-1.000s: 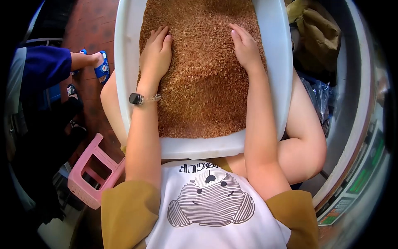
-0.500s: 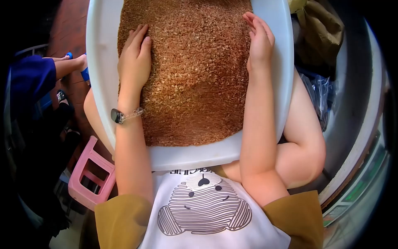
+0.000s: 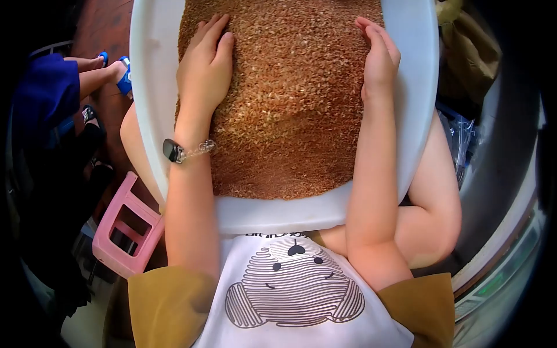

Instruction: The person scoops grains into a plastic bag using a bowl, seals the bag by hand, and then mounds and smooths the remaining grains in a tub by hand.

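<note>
A wide white tray (image 3: 272, 214) lies across my lap, bearing a thick spread of reddish-brown grains (image 3: 290, 104) that look like unpolished rice. On the left edge of the grain rests my left hand (image 3: 204, 69), its fingers stretched out and the thumb a little apart. My right hand (image 3: 380, 64) stands on its side along the right edge, palm turned inward and fingers extended. Both hands are open and touch the grain without gripping anything. The far end of the tray is cut off by the top of the view.
A pink plastic stool (image 3: 130, 229) stands on the floor at my left. Beyond it are another person's legs with blue sandals (image 3: 124, 78), and dark shoes. At the right lie a brown sack (image 3: 473, 49) and clear plastic bags (image 3: 461, 145).
The tray, grain and both hands appear farther right and slightly higher in view, as the camera has shifted. My hands keep nearly the same place at the grain's sides.
</note>
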{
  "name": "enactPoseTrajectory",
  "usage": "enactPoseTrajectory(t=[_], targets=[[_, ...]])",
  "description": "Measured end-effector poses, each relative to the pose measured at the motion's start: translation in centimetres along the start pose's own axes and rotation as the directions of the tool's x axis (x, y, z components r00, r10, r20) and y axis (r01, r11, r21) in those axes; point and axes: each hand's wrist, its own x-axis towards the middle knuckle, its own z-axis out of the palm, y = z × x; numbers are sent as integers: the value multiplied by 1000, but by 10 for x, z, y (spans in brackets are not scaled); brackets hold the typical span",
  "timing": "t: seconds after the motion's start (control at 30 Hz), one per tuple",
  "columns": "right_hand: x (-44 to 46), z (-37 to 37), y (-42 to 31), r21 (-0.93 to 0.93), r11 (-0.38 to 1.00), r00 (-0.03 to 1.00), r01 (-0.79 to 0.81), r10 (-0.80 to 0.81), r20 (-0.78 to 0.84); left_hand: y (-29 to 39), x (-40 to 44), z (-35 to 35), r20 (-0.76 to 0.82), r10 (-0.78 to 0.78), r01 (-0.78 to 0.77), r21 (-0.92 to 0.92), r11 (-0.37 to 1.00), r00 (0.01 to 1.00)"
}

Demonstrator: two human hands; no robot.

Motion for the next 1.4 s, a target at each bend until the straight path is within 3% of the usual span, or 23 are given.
enactPoseTrajectory(t=[0.23, 0.43, 0.63, 0.73, 0.83, 0.97, 1.1, 1.2, 1.33, 1.4], targets=[[-6, 9, 3, -363, 901, 966, 238, -181, 185, 6, -2, -3, 21, -34, 34, -15, 999, 999], [-9, 9, 9, -529, 763, 906, 372, -175, 385, 2, -1, -2, 29, -5, 4, 19, 1000, 1000], [-13, 9, 1, -568, 701, 879, 431, -186, 439, 4, -3, -2, 18, 4, -4, 37, 999, 1000], [-28, 23, -41, -444, 775, 880, 450, -299, 370, 6, -2, -4, 25, -11, 10, 47, 999, 1000], [-27, 23, -38, -418, 718, 775, 557, -269, 571, 10, -2, -5, 40, 3, -5, 44, 999, 999], [-40, 29, -37, -485, 678, 735, 552, -123, 666, 13, -4, 0, -26, 5, -3, 80, 997, 1000], [-38, 29, -43, -379, 788, 769, 486, -179, 614, 15, -5, -1, -64, 28, -21, 108, 994, 998], [-34, 24, -54, -436, 742, 791, 509, -204, 577, 15, -4, 1, -64, 22, -14, 126, 992, 998], [-36, 23, -41, -651, 580, 753, 489, 95, 651, 19, -2, -3, -42, 7, -2, 119, 993, 999], [-37, 22, -42, -644, 616, 752, 453, 124, 648, 21, -3, -5, -4, -20, 20, 114, 993, 1000]])
